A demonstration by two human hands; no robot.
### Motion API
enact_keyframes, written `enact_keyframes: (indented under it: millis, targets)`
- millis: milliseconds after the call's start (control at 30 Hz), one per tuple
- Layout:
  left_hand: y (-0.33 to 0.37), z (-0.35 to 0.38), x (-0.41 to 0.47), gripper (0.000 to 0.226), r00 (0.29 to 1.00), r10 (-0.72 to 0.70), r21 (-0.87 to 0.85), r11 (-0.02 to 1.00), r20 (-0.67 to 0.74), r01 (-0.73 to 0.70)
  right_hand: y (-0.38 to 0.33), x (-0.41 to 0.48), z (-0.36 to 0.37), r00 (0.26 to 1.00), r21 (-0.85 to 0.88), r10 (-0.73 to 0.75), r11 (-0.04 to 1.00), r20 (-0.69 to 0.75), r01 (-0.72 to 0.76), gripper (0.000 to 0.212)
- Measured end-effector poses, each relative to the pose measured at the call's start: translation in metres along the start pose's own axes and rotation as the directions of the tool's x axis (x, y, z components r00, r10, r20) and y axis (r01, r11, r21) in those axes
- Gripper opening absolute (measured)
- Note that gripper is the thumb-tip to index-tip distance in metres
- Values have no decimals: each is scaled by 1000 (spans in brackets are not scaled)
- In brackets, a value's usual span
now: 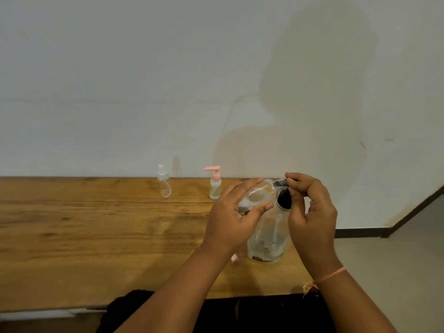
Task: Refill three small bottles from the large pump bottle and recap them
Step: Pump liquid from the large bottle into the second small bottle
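My left hand (230, 217) grips a small clear bottle (260, 192) tipped on its side, neck pointing right. My right hand (310, 212) pinches a black ribbed cap (280, 183) at that neck with fingertips. Just below stands the large clear pump bottle (266, 241) on the wooden table (96, 231), its black pump head (284, 201) between my hands and a little liquid at its bottom. Farther back stand a small clear bottle with a clear cap (164, 185) and a small bottle with a pink pump (215, 185).
A small pink part (234, 258) lies on the table, half hidden under my left wrist. A pale wall rises right behind the table. The table's right end is just past the large bottle, with bare floor (396, 260) beyond.
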State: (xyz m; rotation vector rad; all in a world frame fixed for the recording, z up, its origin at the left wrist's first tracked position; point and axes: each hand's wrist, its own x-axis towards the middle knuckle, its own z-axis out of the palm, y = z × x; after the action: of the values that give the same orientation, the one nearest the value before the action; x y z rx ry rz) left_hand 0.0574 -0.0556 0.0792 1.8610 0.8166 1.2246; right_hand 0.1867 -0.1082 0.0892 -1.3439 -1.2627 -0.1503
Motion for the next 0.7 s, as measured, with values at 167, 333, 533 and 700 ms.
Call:
enact_keyframes:
  millis: [167, 333, 533, 700]
  targets:
    - [-1, 0, -1, 45, 1000, -15, 2, 1000, 1, 15, -5, -1, 0, 999, 43, 50, 998, -6, -50, 24]
    - [2, -1, -2, 46, 1000, 29, -14, 999, -6, -29, -15, 2, -3, 985, 185, 175, 967, 2, -173, 27]
    - [-3, -1, 1, 46, 1000, -24, -2, 1000, 20, 24, -5, -1, 4, 992, 110, 119, 987, -29, -115, 23]
    - [-1, -2, -1, 45, 1000, -23, -11, 1000, 18, 23, -6, -4, 4, 992, 139, 112, 985, -53, -104, 28]
